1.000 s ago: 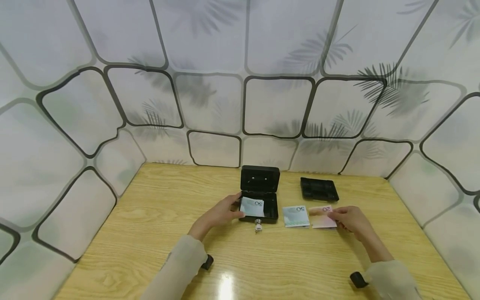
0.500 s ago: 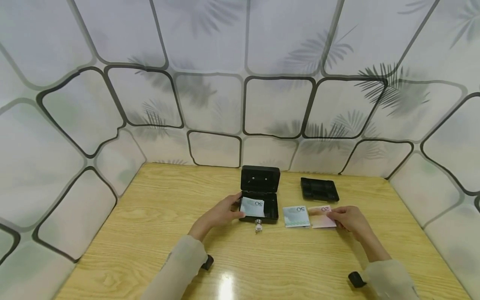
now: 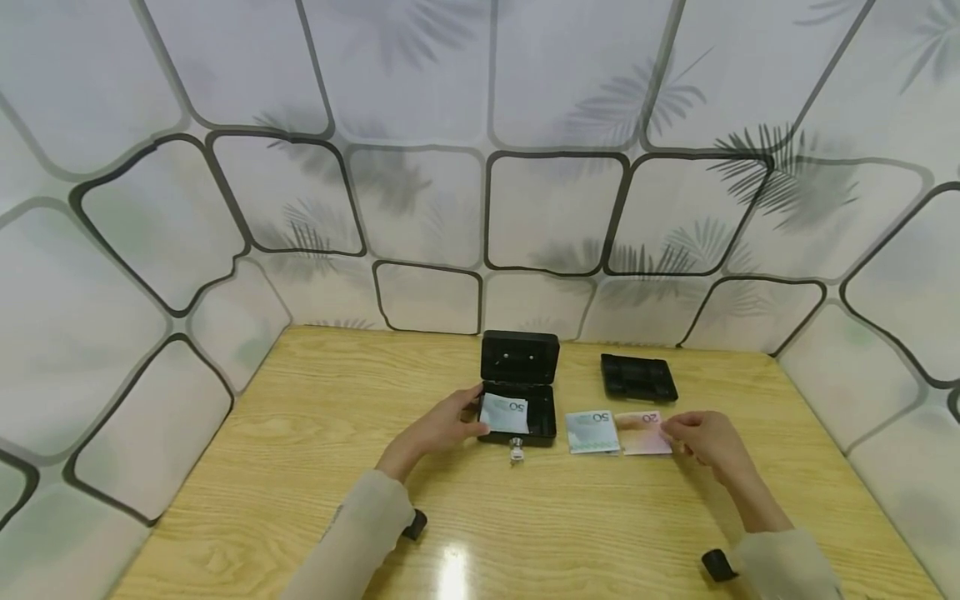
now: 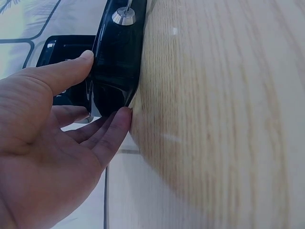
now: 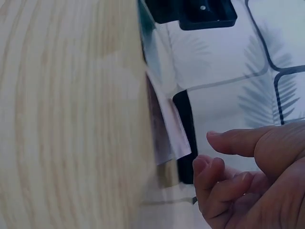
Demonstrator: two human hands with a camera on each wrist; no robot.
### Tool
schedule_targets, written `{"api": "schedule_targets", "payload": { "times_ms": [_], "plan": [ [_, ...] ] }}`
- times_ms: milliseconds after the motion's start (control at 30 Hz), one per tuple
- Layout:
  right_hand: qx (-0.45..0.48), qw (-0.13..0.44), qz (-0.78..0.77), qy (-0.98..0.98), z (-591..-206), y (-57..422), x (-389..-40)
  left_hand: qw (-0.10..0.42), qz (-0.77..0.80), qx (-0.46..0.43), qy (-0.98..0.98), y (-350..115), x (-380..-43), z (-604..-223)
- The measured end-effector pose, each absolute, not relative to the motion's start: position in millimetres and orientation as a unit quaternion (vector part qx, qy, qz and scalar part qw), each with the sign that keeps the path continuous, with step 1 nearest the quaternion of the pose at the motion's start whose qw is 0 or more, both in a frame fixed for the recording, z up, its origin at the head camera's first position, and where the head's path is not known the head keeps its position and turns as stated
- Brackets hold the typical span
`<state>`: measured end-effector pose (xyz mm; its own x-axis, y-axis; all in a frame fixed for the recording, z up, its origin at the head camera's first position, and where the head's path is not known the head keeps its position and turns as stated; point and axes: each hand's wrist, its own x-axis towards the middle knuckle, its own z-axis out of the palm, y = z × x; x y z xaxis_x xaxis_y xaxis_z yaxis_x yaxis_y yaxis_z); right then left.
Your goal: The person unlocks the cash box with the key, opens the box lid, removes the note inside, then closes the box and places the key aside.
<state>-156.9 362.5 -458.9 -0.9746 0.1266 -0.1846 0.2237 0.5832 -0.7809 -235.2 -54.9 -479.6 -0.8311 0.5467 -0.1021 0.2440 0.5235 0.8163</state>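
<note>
Black box, long axis sideways, lock on near side.

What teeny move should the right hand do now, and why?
Probably pinch the pink note: the right hand is right beside it, not gripping it, while the left hand holds the open box, with a blue note already inside.

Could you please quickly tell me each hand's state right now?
Left hand: holding the black cash box.
Right hand: open, holding nothing, near the pink note.
</note>
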Motion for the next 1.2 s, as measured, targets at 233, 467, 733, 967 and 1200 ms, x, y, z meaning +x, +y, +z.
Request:
{"api": "schedule_targets", "payload": {
  "times_ms": [233, 467, 733, 967, 1200],
  "plan": [
    [0.093, 0.055, -0.448, 0.888, -438.2, 342.8, -155.3, 0.177, 0.43, 0.234, 0.854, -55.4, -235.9, -480.9],
    [0.058, 0.071, -0.475, 0.875, -425.0, 311.3, -160.1, 0.176, 0.429, 0.241, 0.853, -55.5, -236.0, -481.0],
    [0.02, 0.09, -0.502, 0.86, -424.5, 272.5, -174.1, 0.172, 0.438, 0.242, 0.848, -55.0, -237.1, -482.2],
    [0.008, 0.104, -0.503, 0.858, -427.7, 241.2, -188.3, 0.174, 0.441, 0.237, 0.848, -54.6, -237.0, -481.9],
    [0.0, 0.111, -0.509, 0.853, -432.9, 210.5, -201.5, 0.181, 0.441, 0.229, 0.849, -55.1, -237.0, -482.7]
  ]
}}
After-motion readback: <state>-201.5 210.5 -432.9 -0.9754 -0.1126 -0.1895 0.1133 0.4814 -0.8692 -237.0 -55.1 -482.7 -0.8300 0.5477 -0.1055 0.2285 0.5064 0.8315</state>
